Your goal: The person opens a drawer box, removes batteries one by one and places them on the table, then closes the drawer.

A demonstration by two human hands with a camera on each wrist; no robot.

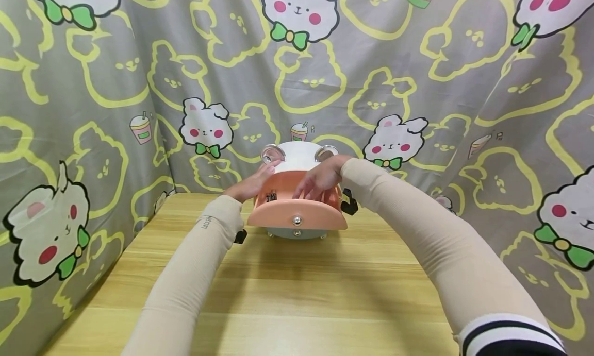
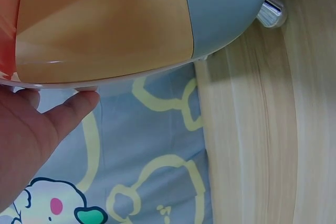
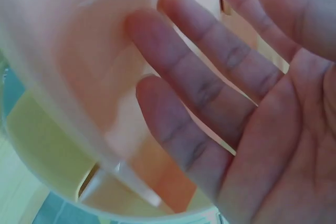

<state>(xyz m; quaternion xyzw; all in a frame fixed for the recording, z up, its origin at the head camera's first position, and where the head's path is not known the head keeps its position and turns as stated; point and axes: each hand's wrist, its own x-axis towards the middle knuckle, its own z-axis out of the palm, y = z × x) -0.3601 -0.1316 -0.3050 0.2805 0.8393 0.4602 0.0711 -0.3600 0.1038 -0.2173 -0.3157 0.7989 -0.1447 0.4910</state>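
A clock-shaped desktop storage box [image 1: 297, 152] with a white top, silver ring ears and small silver feet [image 2: 272, 11] stands on the table. Its pink drawer [image 1: 297, 214], with a round silver knob, is pulled out toward me. My left hand [image 1: 254, 183] rests against the box's left side; in the left wrist view its fingertips touch the box's edge. Inside the drawer is my right hand [image 1: 321, 178], fingers spread and loosely bent. The right wrist view shows its fingertips [image 3: 152, 30] close to the drawer's inner wall, holding nothing. Left in the drawer lies a small dark item [image 1: 271, 196].
Under the pink drawer sits a grey-blue lower section [image 1: 297, 233] with its own silver knob. The wooden table [image 1: 297, 294] reaches toward me. A patterned grey curtain [image 1: 250, 78] encloses the back and sides. Black wrist mounts [image 1: 349, 202] flank the box.
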